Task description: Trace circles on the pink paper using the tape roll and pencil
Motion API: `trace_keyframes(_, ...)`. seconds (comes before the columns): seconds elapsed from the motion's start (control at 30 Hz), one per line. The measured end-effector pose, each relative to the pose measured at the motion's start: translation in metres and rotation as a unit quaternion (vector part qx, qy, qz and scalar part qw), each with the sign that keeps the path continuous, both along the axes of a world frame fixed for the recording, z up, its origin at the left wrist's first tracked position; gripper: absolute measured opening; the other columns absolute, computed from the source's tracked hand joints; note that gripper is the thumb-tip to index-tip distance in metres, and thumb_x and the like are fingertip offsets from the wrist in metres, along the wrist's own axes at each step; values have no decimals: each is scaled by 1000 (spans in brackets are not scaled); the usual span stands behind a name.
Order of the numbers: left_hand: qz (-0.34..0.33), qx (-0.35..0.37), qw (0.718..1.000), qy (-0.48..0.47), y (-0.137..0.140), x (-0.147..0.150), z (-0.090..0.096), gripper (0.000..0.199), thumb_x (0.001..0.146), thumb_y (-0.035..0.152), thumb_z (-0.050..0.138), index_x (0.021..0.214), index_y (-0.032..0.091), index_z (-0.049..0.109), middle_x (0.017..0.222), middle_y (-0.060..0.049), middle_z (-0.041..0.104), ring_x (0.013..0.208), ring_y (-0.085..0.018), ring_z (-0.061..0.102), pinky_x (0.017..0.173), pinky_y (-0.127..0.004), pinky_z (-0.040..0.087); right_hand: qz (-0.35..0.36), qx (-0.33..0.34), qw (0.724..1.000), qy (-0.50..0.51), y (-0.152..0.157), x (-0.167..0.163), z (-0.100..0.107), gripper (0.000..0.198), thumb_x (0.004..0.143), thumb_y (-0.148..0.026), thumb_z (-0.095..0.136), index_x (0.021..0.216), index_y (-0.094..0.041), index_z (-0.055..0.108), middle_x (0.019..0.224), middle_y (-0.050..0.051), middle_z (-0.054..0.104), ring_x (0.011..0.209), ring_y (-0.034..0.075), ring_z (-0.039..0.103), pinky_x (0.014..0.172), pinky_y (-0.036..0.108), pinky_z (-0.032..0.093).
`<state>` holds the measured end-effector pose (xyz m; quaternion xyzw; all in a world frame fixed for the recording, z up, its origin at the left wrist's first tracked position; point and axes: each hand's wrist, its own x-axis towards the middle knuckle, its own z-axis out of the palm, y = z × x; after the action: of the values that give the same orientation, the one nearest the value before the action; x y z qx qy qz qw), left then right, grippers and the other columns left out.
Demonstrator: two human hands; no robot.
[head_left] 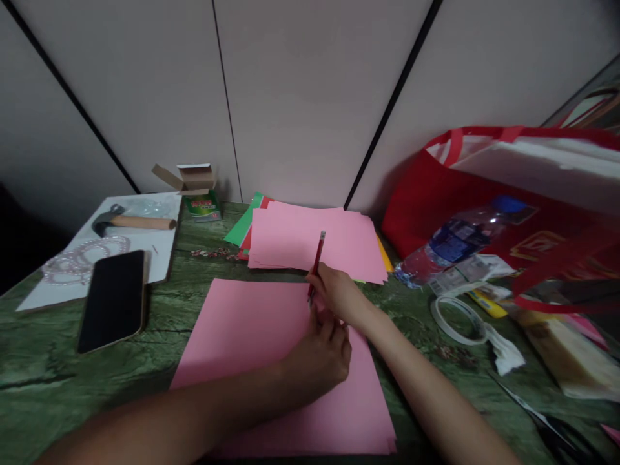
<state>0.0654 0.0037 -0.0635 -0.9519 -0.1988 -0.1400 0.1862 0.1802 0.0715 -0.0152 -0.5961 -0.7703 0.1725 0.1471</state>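
Note:
My right hand (339, 294) grips a red pencil (318, 255) near its lower end. The pencil stands almost upright, its point down at the upper part of a stack of pink paper sheets (242, 336). Just below, my left hand (322, 355) rests on the same stack with its fingers curled. Its fingertips press on a small pink piece (320, 309), which looks like paper and is partly covered by both hands. A second stack of pink paper (300, 236) lies behind, with green, red and yellow sheets showing from under it.
Left are a phone (115, 300), a hammer (140, 221), clear beads (82, 258) and a small green box (202, 203). On the right stand a red bag (416, 200) and a leaning plastic bottle (450, 242), with a tape roll (458, 320) and scissors (545, 420) nearer.

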Motion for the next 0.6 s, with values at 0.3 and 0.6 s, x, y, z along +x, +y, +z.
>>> trace_keyframes(0.3,6,-1,1000,5,0,0,1,31,87,18,47,110,0,58,102,-23,63,98,-35,58,85,-63,38,-22,-7,1000,7,2,2,-2,16,95,-27,40,89,-17,51,84,9,68,73,19,62,59,25,35)
trace_keyframes(0.6,9,3,1000,23,-1,0,3,31,88,17,46,111,0,57,102,-22,64,99,-34,58,85,-62,38,-25,-1,1000,5,6,7,-5,17,96,-26,36,92,-16,49,83,10,68,73,20,64,59,25,36)
